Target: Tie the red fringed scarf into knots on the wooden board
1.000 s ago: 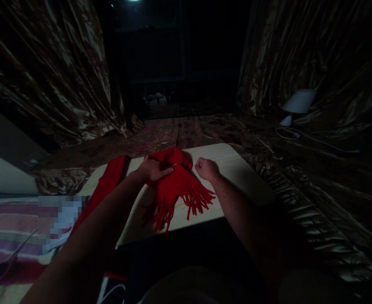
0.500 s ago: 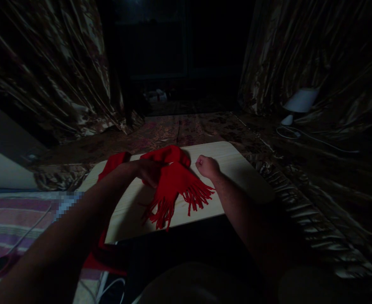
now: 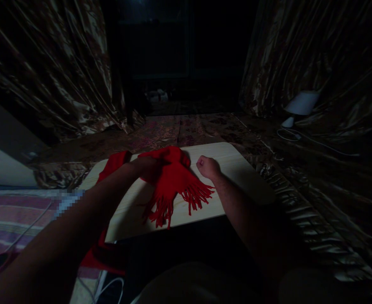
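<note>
A red scarf (image 3: 169, 177) with a long fringe lies folded on the pale wooden table (image 3: 226, 158). Its fringed ends spread toward the near edge, and another stretch of it hangs over the table's left side. My left hand (image 3: 146, 166) reaches into the scarf's folds; the fingers are hidden by red cloth and shadow. To the right of the scarf, my right hand (image 3: 207, 167) is closed in a fist, just apart from the cloth, and nothing shows in it.
A striped bedspread (image 3: 5, 211) with a white cable on it is at the left. Patterned curtains (image 3: 74, 76) hang on both sides of a dark window. A small white lamp (image 3: 302, 103) with its cord stands at the right. The room is dim.
My left hand has shifted slightly up and its fingers have gone in among the scarf's folds, where they showed before. My right fist has stayed in place.
</note>
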Available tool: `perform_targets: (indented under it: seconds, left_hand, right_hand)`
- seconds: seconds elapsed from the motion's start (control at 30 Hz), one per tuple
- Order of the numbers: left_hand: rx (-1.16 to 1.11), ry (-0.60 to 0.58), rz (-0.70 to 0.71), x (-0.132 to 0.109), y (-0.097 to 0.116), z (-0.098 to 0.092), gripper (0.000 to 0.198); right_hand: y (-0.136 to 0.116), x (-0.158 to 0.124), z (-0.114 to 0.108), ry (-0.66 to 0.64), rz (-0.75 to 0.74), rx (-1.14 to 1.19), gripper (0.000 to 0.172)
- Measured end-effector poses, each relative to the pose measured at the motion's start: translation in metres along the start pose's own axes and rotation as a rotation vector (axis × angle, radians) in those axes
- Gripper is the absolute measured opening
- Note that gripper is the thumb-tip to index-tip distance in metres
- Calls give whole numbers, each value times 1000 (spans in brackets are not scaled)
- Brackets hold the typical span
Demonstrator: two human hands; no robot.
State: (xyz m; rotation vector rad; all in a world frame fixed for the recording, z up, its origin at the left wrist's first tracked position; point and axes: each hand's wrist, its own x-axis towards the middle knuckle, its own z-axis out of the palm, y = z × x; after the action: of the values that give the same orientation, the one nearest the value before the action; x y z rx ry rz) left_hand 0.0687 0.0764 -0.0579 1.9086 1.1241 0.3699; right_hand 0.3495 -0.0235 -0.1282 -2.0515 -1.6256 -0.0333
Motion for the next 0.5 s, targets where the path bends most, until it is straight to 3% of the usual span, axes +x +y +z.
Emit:
perform_targets:
  seconds: [0.1, 0.17, 0.23, 0.37, 0.5]
  left_hand:
    - [471, -11, 242, 2, 7, -2, 28]
    - [753, 49, 405, 5, 10, 1, 29]
    - [910, 114, 467, 7, 11, 7, 29]
    - [843, 276, 415, -1, 1, 16, 30]
    - [328, 671, 310, -18, -34, 13, 48]
  right_hand:
    - [0, 1, 1, 10, 1, 20, 13]
    - [1, 1, 2, 26, 1, 56, 12]
    - [4, 3, 3, 42, 18, 122, 11]
    - [14, 10, 8, 98, 92, 318, 9]
    - [29, 22, 15, 223, 245, 613, 12]
